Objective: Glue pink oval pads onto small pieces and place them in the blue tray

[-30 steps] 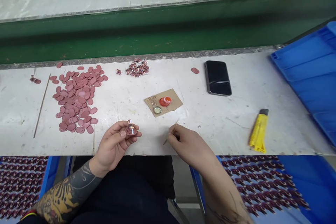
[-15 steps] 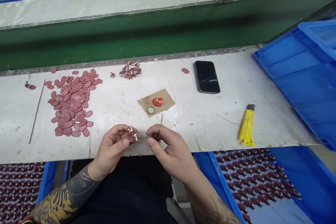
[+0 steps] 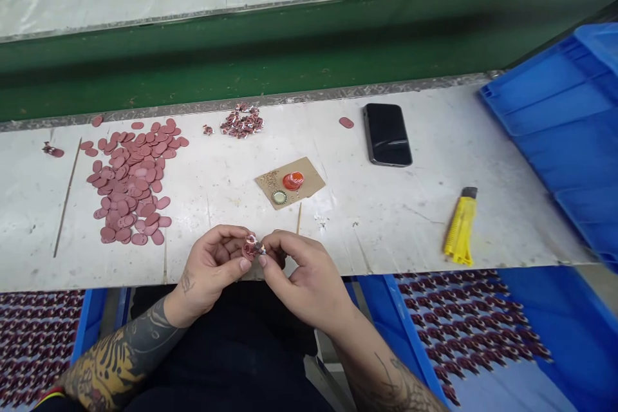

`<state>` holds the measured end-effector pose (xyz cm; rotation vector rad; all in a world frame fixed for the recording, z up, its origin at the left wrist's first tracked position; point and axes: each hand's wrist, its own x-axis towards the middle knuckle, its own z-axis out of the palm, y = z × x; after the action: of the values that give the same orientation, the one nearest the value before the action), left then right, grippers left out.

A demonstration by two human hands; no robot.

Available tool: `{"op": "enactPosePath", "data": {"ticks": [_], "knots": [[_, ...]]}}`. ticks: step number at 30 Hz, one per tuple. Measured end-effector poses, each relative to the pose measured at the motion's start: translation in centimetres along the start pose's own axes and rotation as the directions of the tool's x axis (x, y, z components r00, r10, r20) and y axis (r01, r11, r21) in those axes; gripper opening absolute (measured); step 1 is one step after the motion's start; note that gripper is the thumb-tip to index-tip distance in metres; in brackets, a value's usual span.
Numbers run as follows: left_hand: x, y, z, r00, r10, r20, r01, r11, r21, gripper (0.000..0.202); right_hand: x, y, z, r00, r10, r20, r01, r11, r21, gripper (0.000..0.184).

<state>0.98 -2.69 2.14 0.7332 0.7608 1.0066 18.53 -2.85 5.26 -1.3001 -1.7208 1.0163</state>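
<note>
My left hand [image 3: 215, 267] pinches a small dark red oval piece [image 3: 252, 247] with a shiny trim on it, just above the near edge of the white bench [image 3: 386, 225]. My right hand [image 3: 302, 277] has its fingertips closed on the same piece from the right. A thin wooden stick [image 3: 299, 218] lies on the bench just beyond my right hand. Farther back, a cardboard scrap [image 3: 309, 175] bears a red cap [image 3: 293, 180] and a bottle cap [image 3: 279, 196].
A heap of dark red oval pieces [image 3: 130, 180] lies at the left, a smaller pile of trimmed pieces [image 3: 240, 121] at the back. A black phone [image 3: 386, 134] and yellow utility knife [image 3: 459, 228] lie right. Blue crates [image 3: 564, 122] stand at right; trays of pieces [image 3: 473, 328] sit below.
My right hand has come left from the bench and closed its fingertips on the piece held in my left hand. The stick now lies free on the bench.
</note>
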Motion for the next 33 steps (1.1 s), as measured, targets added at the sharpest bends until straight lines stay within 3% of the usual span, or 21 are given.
{"op": "enactPosePath", "data": {"ticks": [10, 33], "knots": [[0.02, 0.08, 0.46, 1.000, -0.010, -0.006, 0.010, 0.999, -0.031, 0.031, 0.06, 0.04, 0.72, 0.996, 0.074, -0.055, -0.077, 0.995, -0.055, 0.010], [0.19, -0.38, 0.43, 0.998, 0.000, -0.062, -0.006, 0.995, -0.096, 0.032, 0.09, 0.14, 0.44, 0.978, 0.192, 0.082, -0.199, 0.976, 0.085, 0.010]]}}
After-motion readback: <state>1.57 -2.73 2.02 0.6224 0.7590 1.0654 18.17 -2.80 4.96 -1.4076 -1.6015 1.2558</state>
